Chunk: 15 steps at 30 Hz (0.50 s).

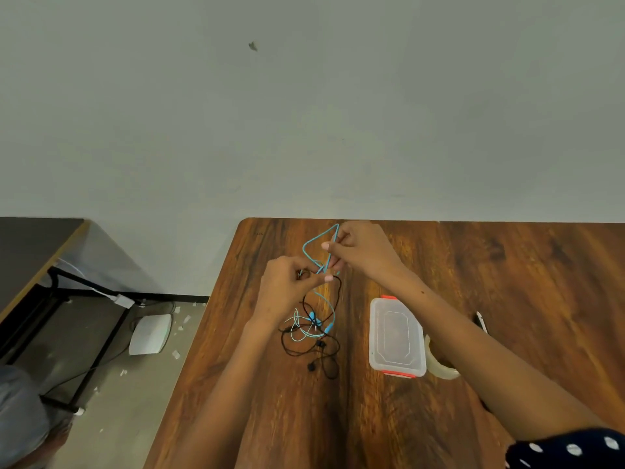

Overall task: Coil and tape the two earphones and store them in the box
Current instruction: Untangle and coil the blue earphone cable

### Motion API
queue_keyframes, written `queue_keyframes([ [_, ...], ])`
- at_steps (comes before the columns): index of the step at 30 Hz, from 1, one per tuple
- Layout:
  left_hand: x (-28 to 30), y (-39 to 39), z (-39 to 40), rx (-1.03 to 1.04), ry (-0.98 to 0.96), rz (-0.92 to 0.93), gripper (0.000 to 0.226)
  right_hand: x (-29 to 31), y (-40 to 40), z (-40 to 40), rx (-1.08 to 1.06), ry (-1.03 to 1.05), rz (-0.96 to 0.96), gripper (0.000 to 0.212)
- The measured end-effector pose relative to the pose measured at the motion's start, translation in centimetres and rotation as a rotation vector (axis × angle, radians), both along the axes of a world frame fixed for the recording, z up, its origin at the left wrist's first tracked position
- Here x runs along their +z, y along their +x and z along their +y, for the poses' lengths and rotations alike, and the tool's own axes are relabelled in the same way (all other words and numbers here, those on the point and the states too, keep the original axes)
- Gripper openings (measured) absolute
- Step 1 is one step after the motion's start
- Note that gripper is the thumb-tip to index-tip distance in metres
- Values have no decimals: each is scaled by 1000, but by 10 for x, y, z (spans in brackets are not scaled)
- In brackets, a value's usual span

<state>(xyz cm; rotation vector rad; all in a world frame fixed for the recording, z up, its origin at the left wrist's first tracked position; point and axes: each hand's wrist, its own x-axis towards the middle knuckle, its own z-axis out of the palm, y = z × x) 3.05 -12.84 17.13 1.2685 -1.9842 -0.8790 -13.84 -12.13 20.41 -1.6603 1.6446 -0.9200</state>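
Observation:
A blue earphone point(308, 249) and a black earphone point(324, 357) lie tangled together on the wooden table point(507, 282). My left hand point(287, 286) pinches the cables above the tangle. My right hand point(362, 250) holds a raised loop of the blue cable. The blue earbuds and the black earbuds rest in the heap below my hands. To the right stands a clear plastic box point(396, 337) with red clips, its lid on. A roll of clear tape point(439, 365) lies just right of the box, partly hidden by my right forearm.
A thin white object point(481, 321) lies on the table beyond my right arm. Left of the table is floor with a white device point(150, 334), cables, paper scraps and a dark desk point(33, 252) on black legs. A wall rises behind.

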Motion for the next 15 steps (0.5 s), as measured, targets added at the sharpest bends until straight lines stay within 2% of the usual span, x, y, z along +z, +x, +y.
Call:
queue_keyframes([
  [3,3,6,-1,-92,192,202,21,-3,-5,-2,-50,10,-52,18],
  [6,-2,14,-3,-53,294,321,27,-7,-11,-2,-123,11,-123,11],
  [9,-15,22,-9,-21,346,251,24,-7,-18,-3,-141,65,-242,8],
  [13,-28,22,-8,64,269,51,21,-7,-15,-1,-107,109,-249,8],
  [15,-28,18,-5,129,211,89,18,-8,-12,-1,-109,126,-232,7],
])
